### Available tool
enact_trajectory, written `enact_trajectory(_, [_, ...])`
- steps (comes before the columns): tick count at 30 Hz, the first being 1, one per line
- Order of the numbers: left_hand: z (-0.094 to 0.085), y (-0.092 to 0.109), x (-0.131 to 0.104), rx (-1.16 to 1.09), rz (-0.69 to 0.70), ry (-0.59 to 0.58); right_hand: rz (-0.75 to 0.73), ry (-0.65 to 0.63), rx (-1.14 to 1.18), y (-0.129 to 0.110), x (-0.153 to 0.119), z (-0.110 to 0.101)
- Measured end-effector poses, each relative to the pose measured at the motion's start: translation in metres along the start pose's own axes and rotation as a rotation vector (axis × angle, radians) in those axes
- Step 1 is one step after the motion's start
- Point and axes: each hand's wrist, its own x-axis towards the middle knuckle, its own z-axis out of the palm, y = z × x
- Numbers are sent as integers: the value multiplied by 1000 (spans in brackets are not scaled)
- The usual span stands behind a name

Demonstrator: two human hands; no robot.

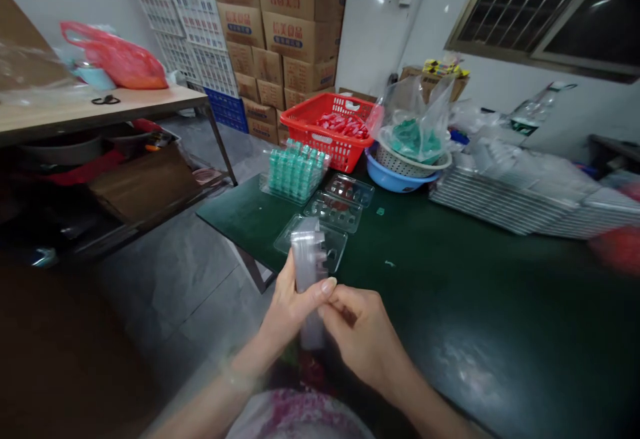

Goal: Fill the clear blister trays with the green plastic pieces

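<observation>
My left hand point(295, 302) is closed around a stack of clear plastic trays point(306, 259), held on edge above the table's near corner. At the stack's right side my right hand point(363, 326) pinches with thumb and fingers, touching its edge; whether it grips a single tray there I cannot make out. Just beyond the stack, a clear tray with moulded hollows point(336, 244) lies flat on the green table, partly hidden by the stack. Two more such trays, a middle one point(334, 211) and a far one point(350, 190), lie in a row behind it.
Filled trays of green pieces point(296, 172) are piled at the table's far left. Behind stand a red basket point(325, 136) of red packets and a blue basin point(395, 176) with a colander. Stacked trays point(505, 199) line the right back; a wooden table point(150, 100) stands left.
</observation>
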Motion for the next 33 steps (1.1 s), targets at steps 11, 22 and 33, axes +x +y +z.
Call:
enact_trajectory(11, [-39, 10, 15, -451, -296, 139, -123, 476, -580, 15, 16, -97])
enact_trajectory(22, [-47, 7, 1, -344, -387, 282, 236, 212, -1491, 143, 112, -178])
enact_trajectory(33, [-36, 0, -1, -340, -387, 264, 166, 193, -1375, 130, 149, -142])
